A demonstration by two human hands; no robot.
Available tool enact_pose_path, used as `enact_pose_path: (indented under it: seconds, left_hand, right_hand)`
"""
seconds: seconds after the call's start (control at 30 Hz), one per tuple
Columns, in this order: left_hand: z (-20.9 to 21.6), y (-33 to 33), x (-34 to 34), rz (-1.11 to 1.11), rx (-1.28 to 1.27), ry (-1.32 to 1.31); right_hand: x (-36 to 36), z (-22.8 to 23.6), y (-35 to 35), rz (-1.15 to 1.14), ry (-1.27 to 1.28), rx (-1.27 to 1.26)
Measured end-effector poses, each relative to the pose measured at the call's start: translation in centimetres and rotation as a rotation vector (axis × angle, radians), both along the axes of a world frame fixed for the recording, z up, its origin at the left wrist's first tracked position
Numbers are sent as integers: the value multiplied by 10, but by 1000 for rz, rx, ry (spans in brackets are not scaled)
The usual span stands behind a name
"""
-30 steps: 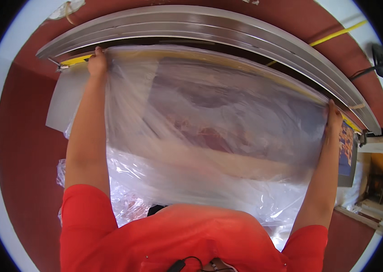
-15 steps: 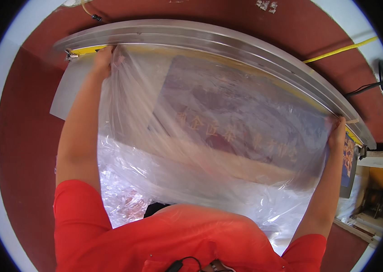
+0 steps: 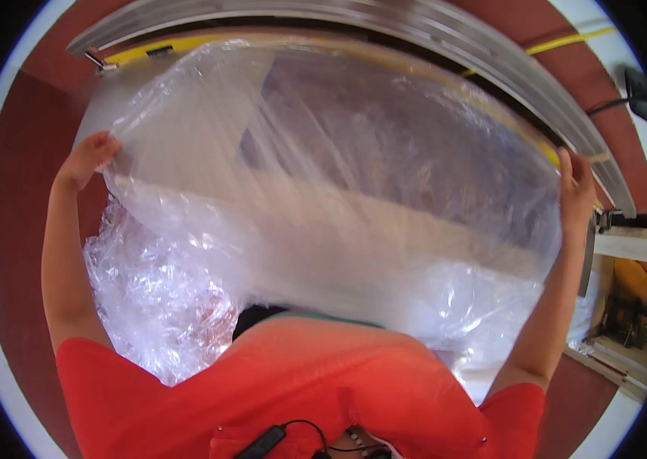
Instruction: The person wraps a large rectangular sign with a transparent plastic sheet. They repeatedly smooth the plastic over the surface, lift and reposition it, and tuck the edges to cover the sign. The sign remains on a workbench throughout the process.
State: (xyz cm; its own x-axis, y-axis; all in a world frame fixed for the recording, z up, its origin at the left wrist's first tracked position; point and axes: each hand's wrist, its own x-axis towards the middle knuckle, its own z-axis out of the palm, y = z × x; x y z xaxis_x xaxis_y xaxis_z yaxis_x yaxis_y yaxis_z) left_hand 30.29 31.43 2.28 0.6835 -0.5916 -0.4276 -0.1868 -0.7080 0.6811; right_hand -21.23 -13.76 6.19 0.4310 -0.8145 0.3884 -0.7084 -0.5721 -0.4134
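Note:
A wide sheet of clear plastic film [image 3: 323, 252] stretches across in front of me, wrinkled and slightly see-through. At its left edge my left hand [image 3: 94, 158] is closed, pinching the film between thumb and fingers. My right hand [image 3: 576, 187] closes on the film's right side, close to the yellow strip [image 3: 178, 48]; part of its grip is hidden. A long grey metal bar [image 3: 430, 30] curves across the far side, a dark gap between it and the strip. Beneath the film shows a pale surface carrying a dark panel [image 3: 338, 130].
Crumpled clear plastic [image 3: 159, 294] bunches below the film on the left, near my body. A yellow cable [image 3: 572, 40] meets the bar at the far right. White beams [image 3: 629, 247] and brown machinery parts stand at the right. The floor [image 3: 13, 229] is dark red.
My left hand has come away from the bar, leftward and nearer, with the film. The right hand has risen slightly. A dark gap now shows between bar and strip.

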Motion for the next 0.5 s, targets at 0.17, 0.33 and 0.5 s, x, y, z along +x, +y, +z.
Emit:
enact_pose_path:
  seconds: [0.17,0.33,0.5]
  left_hand:
    - [2,-21,12,37,-198,-197]
    - [59,-54,-5,3,-303,-327]
    - [130,-176,-117,-342,-853,154]
  right_hand:
    - [67,-68,242,1165,301,414]
    - [-41,-76,197,446,476,1089]
    - [-311,73,-1,-318,80,64]
